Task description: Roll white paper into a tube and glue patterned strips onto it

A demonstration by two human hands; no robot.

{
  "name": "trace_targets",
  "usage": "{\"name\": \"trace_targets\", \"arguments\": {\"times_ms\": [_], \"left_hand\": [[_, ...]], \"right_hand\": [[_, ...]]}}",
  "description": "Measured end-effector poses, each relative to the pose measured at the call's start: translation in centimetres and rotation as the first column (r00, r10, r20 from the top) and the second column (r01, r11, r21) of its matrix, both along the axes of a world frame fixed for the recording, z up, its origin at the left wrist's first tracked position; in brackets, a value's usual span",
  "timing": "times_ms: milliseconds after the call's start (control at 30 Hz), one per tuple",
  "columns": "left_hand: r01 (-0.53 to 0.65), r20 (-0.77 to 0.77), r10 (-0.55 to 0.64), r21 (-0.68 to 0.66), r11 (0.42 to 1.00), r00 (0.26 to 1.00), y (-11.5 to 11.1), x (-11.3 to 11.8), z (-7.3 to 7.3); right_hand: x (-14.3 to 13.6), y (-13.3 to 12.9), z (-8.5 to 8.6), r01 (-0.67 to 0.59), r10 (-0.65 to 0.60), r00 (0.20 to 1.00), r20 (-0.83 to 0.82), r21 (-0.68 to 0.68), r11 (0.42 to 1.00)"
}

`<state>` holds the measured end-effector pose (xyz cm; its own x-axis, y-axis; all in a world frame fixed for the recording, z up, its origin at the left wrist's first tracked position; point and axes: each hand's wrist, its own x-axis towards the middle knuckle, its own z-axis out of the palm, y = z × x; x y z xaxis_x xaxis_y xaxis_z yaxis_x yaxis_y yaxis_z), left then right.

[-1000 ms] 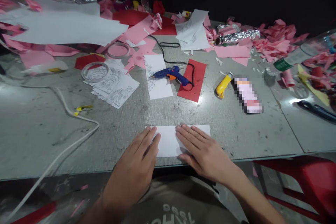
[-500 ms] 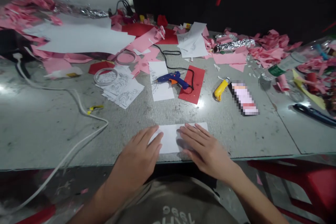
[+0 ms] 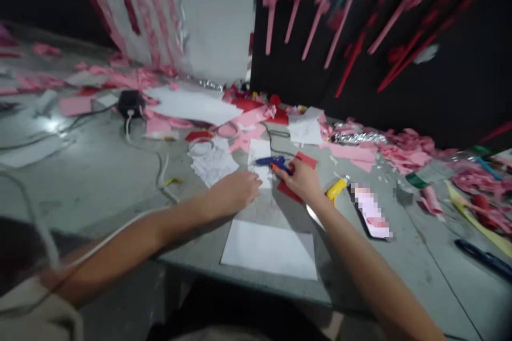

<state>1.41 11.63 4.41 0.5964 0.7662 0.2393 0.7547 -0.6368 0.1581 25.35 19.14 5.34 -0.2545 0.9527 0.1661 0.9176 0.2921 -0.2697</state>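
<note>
A blue hot glue gun (image 3: 276, 162) with an orange trigger lies across a small white printed sheet (image 3: 260, 150) and a red paper piece (image 3: 307, 159). My right hand (image 3: 302, 180) has its fingers closed around the gun's handle. Beside the lower left edge of the printed sheet, my left hand (image 3: 242, 191) is blurred, its fingers curled together and their tips by the paper; whatever they may pinch is hidden. A blank white paper (image 3: 270, 249) rests flat at the table's front edge, below both hands and touched by neither.
Right of my hand lie a yellow cutter (image 3: 336, 189) and a phone (image 3: 372, 212). Printed sheets (image 3: 214, 162) with a tape ring on them lie to the left. A white cable (image 3: 120, 233) runs by my left arm. Pink scraps (image 3: 408, 144) and a plastic bottle (image 3: 430, 175) sit farther right.
Both hands have left the blank white paper and reached forward. My right hand has taken hold of the glue gun; my left is at the printed sheet. The camera view has tilted up.
</note>
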Motion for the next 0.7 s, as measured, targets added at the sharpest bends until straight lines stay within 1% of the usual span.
{"name": "trace_targets", "arguments": {"times_ms": [100,167,267,367,400,467,533,600,700], "left_hand": [[0.051,-0.050,-0.048,0.061,0.997,0.998,0.6,0.1,-1.5],[0.059,-0.054,-0.055,0.077,0.995,0.997,0.6,-0.4,-1.9],[0.046,-0.038,-0.044,0.050,0.998,0.998,1.1,-1.3,-1.4],[0.021,-0.033,-0.021,-0.002,1.000,0.999,1.9,-1.7,-0.9],[0.010,-0.035,-0.010,-0.010,1.000,0.999,2.0,-1.7,-0.8],[-0.003,-0.043,0.003,-0.013,1.000,0.999,2.1,-1.8,-0.6],[0.000,-0.045,0.000,-0.005,1.000,0.999,2.0,-1.7,-0.3],[0.011,-0.036,-0.011,0.009,1.000,0.999,1.8,-1.5,0.0],[0.030,0.001,-0.030,0.040,0.999,1.000,1.4,-0.7,0.6]], "right_hand": [[-0.4,1.1,-0.6,0.012,-0.013,0.999,-0.048,-0.033,0.999],[-0.6,1.8,0.0,0.021,-0.024,0.993,-0.116,-0.024,0.999],[0.1,3.9,2.3,0.060,-0.059,0.965,-0.257,-0.004,0.998],[2.0,7.6,4.8,0.141,-0.124,0.908,-0.401,0.013,0.990],[2.8,8.9,5.5,0.155,-0.124,0.881,-0.457,0.031,0.987],[4.3,11.2,6.9,0.132,-0.026,0.782,-0.623,0.125,0.983],[5.6,13.1,8.4,0.147,0.048,0.682,-0.730,0.201,0.968],[6.4,14.2,9.8,0.174,0.065,0.584,-0.809,0.203,0.963],[6.7,14.7,11.7,0.189,0.043,0.431,-0.901,0.137,0.972]]}}
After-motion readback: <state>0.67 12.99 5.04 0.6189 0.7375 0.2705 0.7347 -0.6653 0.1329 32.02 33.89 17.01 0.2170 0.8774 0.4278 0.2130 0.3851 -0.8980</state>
